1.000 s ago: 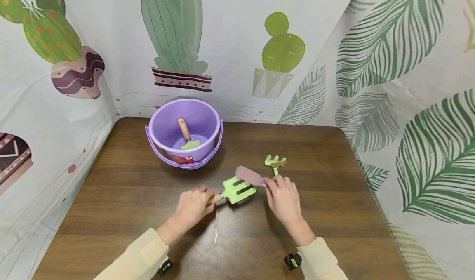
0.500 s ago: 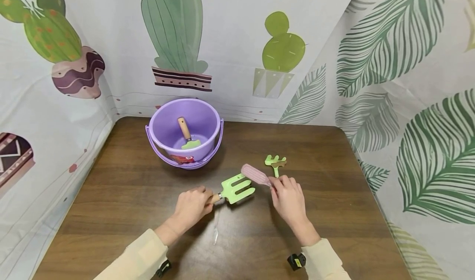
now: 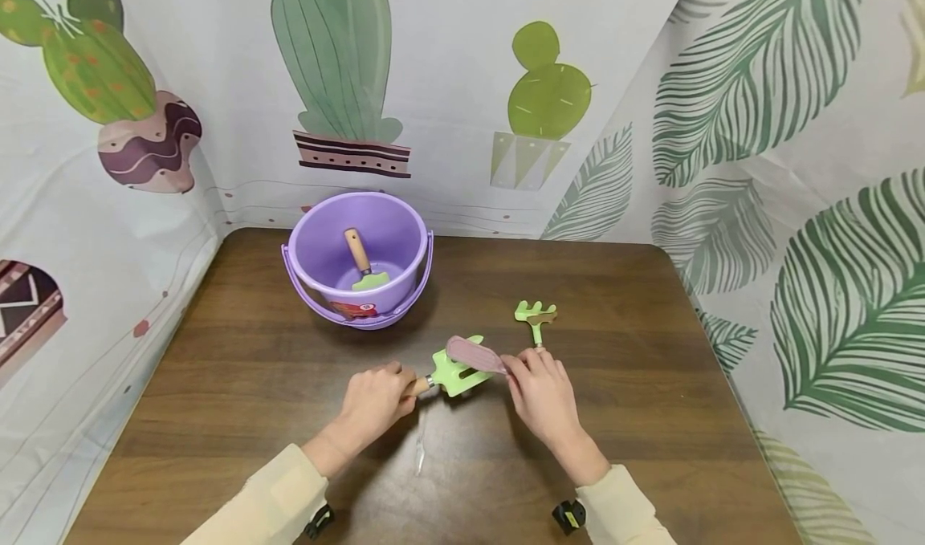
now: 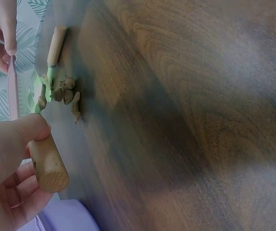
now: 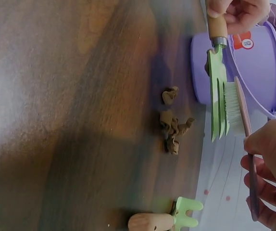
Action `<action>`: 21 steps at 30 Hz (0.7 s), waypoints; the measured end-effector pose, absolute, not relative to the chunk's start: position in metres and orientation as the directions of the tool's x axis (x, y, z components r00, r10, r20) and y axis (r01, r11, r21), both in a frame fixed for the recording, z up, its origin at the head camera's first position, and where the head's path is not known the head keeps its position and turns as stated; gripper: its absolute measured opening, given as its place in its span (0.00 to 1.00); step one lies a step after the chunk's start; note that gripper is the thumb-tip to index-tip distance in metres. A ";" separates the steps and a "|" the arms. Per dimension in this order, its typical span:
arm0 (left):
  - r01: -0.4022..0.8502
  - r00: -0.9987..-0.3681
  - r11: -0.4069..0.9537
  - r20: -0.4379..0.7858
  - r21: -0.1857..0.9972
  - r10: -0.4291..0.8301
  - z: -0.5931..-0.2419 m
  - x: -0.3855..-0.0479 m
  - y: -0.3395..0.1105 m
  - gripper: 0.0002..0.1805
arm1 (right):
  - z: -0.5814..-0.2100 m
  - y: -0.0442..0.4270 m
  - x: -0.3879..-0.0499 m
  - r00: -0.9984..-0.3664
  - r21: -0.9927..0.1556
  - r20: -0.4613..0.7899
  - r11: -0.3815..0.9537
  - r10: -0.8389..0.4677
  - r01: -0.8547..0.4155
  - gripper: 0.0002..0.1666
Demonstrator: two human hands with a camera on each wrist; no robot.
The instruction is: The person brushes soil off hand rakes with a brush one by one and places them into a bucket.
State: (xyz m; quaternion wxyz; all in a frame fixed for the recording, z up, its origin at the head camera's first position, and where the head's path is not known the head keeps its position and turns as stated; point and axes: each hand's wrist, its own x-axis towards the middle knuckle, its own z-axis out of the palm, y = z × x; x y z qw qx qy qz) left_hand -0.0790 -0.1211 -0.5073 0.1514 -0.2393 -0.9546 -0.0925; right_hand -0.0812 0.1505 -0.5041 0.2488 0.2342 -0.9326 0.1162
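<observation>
My left hand (image 3: 377,400) grips the wooden handle of a green three-tined garden fork (image 3: 450,375) above the table. My right hand (image 3: 543,392) holds a pink brush (image 3: 474,355) by its thin handle. In the right wrist view the white bristles of the brush (image 5: 234,108) lie against the tines of the fork (image 5: 216,96). A brown lump, like clay, clings to the fork's other face. Beneath the fork, several brown clay-like lumps (image 5: 169,122) lie on the table; the head view hides them.
At the back left of the wooden table (image 3: 614,288) stands a purple bucket (image 3: 311,288) with a wooden-handled green tool (image 3: 357,250) inside. A small green rake (image 3: 535,317) with brown matter on it lies beyond my right hand. A patterned cloth (image 3: 448,71) hangs behind.
My right hand and the brush moved slightly right off the tines, then back left and over the fork. The left hand and fork stay nearly still.
</observation>
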 end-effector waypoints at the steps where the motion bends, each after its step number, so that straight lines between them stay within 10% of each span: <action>1: 0.485 -0.840 0.868 0.332 0.104 0.429 -0.507 -0.079 -0.121 0.12 | -0.504 0.152 -0.081 -0.769 -0.103 0.519 0.866 -0.374 -0.490 0.16; 21: 0.483 -0.838 0.869 0.345 0.109 0.422 -0.511 -0.077 -0.131 0.11 | -0.509 0.185 -0.087 -0.813 -0.142 0.523 0.915 -0.254 -0.377 0.16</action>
